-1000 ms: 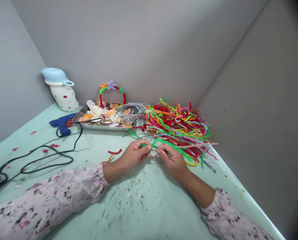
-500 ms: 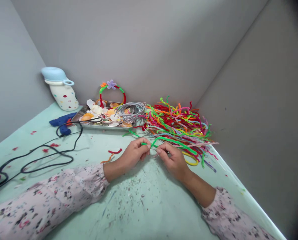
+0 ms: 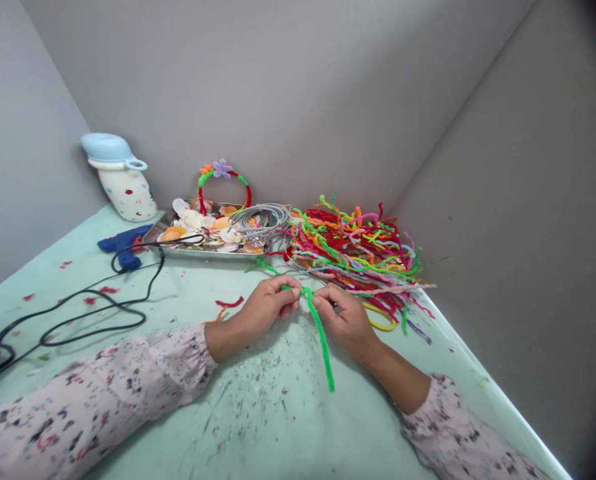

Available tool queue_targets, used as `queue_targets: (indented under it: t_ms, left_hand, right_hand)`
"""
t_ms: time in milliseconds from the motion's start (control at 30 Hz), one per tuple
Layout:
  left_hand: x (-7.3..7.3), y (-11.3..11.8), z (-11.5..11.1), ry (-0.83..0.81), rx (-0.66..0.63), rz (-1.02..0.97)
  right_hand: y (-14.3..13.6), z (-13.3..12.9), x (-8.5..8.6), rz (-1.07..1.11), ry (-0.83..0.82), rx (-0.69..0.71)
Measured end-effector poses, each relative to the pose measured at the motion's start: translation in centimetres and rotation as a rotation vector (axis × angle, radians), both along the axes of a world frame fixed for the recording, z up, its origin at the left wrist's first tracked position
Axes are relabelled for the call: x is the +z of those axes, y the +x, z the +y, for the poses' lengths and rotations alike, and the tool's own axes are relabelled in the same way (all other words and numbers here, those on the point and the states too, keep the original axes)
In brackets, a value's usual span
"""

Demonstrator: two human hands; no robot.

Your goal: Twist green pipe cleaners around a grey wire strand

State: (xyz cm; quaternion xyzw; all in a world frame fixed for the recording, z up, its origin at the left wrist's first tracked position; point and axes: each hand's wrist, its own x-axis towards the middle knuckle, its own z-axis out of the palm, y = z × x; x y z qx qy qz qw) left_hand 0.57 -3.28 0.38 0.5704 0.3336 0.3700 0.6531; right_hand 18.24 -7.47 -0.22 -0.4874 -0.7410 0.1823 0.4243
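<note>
Between my two hands, over the middle of the table, is a green pipe cleaner [image 3: 321, 337]. One long free end hangs down toward me, while another green length runs out behind my left fingers toward the tray. My left hand [image 3: 265, 307] is closed in a pinch on the green strand. Close by on the other side, my right hand [image 3: 345, 317] is also pinched, with its fingertips at the same green strand where it bends. The exact grip point is partly hidden by the fingers.
Behind my hands lie a heap of colourful pipe cleaners [image 3: 358, 247], a coil of grey wire [image 3: 263, 220] and a metal tray [image 3: 208, 254] of shells. A decorated hoop [image 3: 249, 193] stands there. Leftward are a blue glue gun [image 3: 128, 247], its black cord [image 3: 103, 293] and a bottle [image 3: 128, 193].
The long free end of the green pipe cleaner has swung from pointing right, above my right hand, to hanging down toward me between the hands. Both hands have stayed almost in place.
</note>
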Motion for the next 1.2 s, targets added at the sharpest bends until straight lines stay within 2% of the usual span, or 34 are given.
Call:
queue_targets:
  t_ms: [567,1033,1200]
  left_hand:
    - [0.10,0.06,-0.15,0.046,0.002,0.014]
    - [0.11,0.07,-0.03,0.033,-0.007,0.022]
    - [-0.06,0.10,-0.06,0.068,-0.004,0.013]
  right_hand:
    - [0.33,0.27,-0.37,0.031,-0.030,-0.023]
    - [0.05,0.16,0.12,0.013,-0.002,0.005]
    - [0.32,0.24,0.06,-0.003,0.031,-0.032]
